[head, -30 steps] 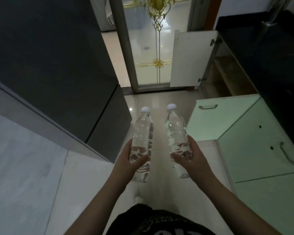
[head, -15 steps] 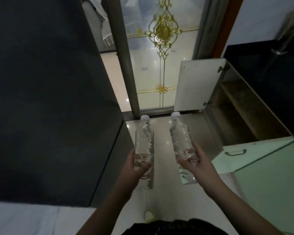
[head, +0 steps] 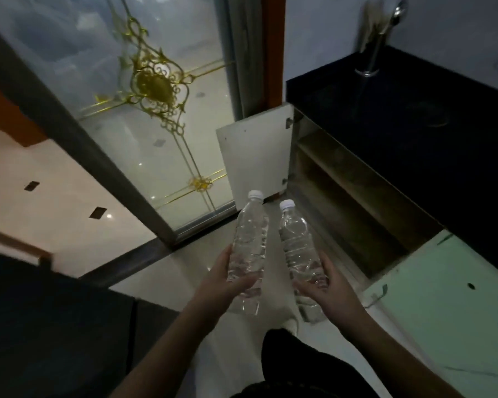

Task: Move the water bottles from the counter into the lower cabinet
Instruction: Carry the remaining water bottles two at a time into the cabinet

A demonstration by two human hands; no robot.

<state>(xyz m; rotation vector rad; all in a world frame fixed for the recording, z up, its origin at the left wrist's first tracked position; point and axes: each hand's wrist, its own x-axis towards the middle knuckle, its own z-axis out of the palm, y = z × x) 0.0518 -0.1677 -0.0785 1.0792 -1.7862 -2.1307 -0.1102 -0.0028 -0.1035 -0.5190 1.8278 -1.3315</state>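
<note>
Two clear water bottles with white caps are held out in front of me, caps pointing away. My left hand [head: 224, 285] grips the lower half of the left bottle [head: 249, 234]. My right hand [head: 332, 291] grips the lower half of the right bottle [head: 295, 237]. The lower cabinet [head: 354, 196] stands open just ahead and to the right, under the black counter [head: 414, 116]. Its white door [head: 253, 156] is swung wide, and a wooden shelf shows inside. Both bottles hang over the floor, short of the cabinet opening.
A glass door with gold ornament [head: 156, 90] fills the far wall. A pale green cabinet door with a handle [head: 449, 305] is at my right. A dark unit [head: 49, 326] stands at the lower left. A steel utensil holder [head: 371, 50] sits on the counter.
I have walked closer to the open cabinet; it now looms larger on the right. Both hands still carry the bottles, which have drifted rightward toward the opening.
</note>
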